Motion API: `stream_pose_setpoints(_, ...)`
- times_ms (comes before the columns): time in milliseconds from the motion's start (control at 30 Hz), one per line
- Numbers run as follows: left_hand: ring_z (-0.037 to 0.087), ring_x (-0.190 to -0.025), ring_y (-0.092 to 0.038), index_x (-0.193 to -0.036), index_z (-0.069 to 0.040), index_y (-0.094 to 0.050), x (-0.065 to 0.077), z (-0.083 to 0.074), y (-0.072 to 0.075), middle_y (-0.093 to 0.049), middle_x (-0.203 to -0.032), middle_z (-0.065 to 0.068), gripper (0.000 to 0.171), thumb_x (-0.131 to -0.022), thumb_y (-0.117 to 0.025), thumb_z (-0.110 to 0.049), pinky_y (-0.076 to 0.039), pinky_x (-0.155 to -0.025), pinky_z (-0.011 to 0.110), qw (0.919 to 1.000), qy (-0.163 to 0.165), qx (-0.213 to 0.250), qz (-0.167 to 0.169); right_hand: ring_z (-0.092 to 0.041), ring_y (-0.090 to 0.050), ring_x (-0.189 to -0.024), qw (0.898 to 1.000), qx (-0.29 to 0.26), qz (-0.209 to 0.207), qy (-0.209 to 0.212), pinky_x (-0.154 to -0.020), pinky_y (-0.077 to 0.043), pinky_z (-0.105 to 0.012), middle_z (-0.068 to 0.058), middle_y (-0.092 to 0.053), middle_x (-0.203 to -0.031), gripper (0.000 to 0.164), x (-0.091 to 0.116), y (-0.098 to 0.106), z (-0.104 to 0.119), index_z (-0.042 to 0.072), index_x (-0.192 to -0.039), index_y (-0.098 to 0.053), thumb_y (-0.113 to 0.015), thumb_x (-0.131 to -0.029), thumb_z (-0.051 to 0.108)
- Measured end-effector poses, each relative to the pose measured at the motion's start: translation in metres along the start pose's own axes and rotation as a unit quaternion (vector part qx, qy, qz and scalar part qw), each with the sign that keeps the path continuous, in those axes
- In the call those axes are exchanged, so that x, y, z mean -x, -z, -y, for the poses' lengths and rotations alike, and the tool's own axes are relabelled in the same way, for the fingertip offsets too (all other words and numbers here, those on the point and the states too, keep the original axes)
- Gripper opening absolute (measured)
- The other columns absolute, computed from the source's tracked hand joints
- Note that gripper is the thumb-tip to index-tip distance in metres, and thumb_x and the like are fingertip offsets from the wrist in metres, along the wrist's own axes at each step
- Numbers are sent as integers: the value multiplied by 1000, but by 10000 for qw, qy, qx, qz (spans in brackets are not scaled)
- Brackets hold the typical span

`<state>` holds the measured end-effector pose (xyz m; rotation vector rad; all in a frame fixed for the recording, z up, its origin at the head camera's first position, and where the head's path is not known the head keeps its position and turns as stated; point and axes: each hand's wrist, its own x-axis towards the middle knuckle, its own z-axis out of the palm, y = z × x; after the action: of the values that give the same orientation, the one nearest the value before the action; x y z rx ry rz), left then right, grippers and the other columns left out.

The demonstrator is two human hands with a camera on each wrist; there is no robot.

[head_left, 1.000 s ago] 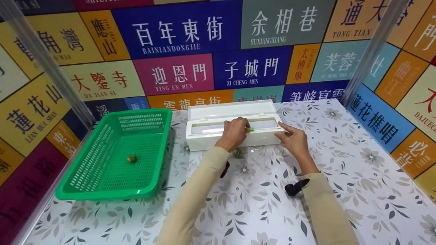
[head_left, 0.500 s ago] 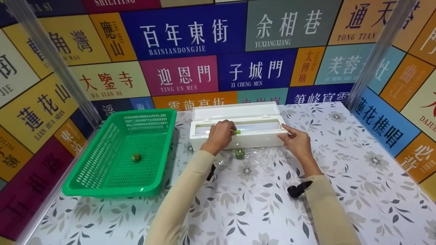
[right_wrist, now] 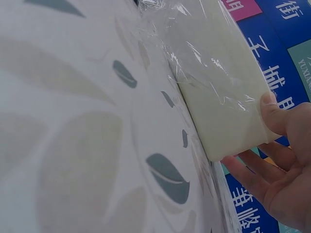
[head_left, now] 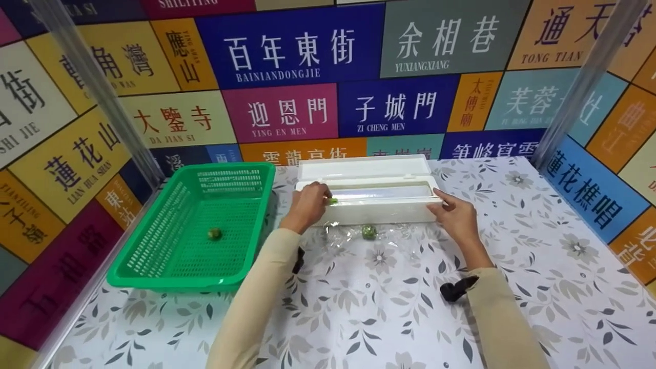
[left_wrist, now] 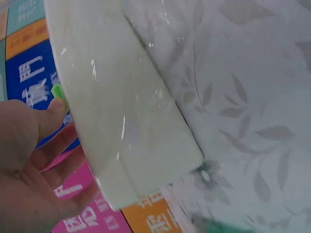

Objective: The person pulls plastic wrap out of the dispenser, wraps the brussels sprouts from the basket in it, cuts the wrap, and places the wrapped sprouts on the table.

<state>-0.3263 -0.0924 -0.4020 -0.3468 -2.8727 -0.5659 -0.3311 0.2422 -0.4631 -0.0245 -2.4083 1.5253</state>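
Sleeves: two beige long sleeves [head_left: 251,302] reach in from the near edge, a black plastic device [head_left: 456,289] strapped at the right wrist.
Tabletop: white cloth [head_left: 389,312] printed with grey flowers and leaves.
Basket at left: rectangular green plastic basket [head_left: 220,281] with slotted walls; one small round brownish-green ball [head_left: 214,233] lies on its floor.
Loose film: crinkled clear plastic film [head_left: 338,236] hangs down the box front and spreads onto the cloth.
Ball by the box: small round mottled-green ball [head_left: 369,231] just in front of the box, near its middle; whether film covers it, I cannot tell.
Right hand: the right hand [head_left: 457,215] grips the box's right end, thumb against the front, fingers bent around the end.
Left hand: the left hand [head_left: 305,206], at the box's left end, pinches a small bright-green tab [head_left: 333,201] on the front top edge; its other fingers lie along the box, slightly spread.
Box: long white rectangular box [head_left: 384,212] lying lengthwise across the table between the hands, a pale glossy surface inside its opening.
Lid: flat white lid [head_left: 364,167], hinged open, leaning back.
Back wall: multicoloured sign panels [head_left: 282,110] with Chinese characters.
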Motion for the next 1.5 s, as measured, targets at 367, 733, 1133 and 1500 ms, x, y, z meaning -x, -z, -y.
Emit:
stream_pose_setpoints(367, 31, -120, -57, -106, -9, -73, 7, 12, -6, -59, -125, 14, 14, -98, -64, -17, -44, -105, 53, 9911, 744, 1097, -148, 12, -59, -67, 10000, -18, -83, 16, -60, -51, -10, -28, -69, -118, 44, 1, 0, 0, 10, -132, -65, -75, -91, 20)
stream_pose_setpoints(733, 28, -122, -52, -109, -3, -68, 19, 32, -5, -49, -132, 15, 15, -100, -57, -6, -45, -108, 42, 9672, 1365, 2096, -450, 9, -59, -64, 9999, 85, -20, 103, -57, -50, -10, -28, -70, -116, 45, -1, 1, 2, 10, -134, -63, -74, -92, 21)
stream_pose_setpoints(1133, 31, -114, -58, -110, 3, -64, 31, 44, -13, -58, -122, 19, 16, -100, -53, -1, -48, -102, 46, 9595, 1240, 2248, -1163, 5, -59, -61, 10000, -38, -29, 76, -55, -50, -11, -29, -70, -115, 44, 1, -4, 2, 8, -134, -63, -74, -92, 17)
stream_pose_setpoints(1500, 34, -116, -63, -112, 2, -65, 39, 56, -20, -68, -118, 21, 19, -98, -53, -1, -49, -102, 47, 9387, 1562, 2549, -1715, 2, -58, -56, 9996, -61, -99, 274, -55, -50, -12, -29, -73, -100, 43, 3, -3, 0, 8, -133, -64, -74, -91, 16)
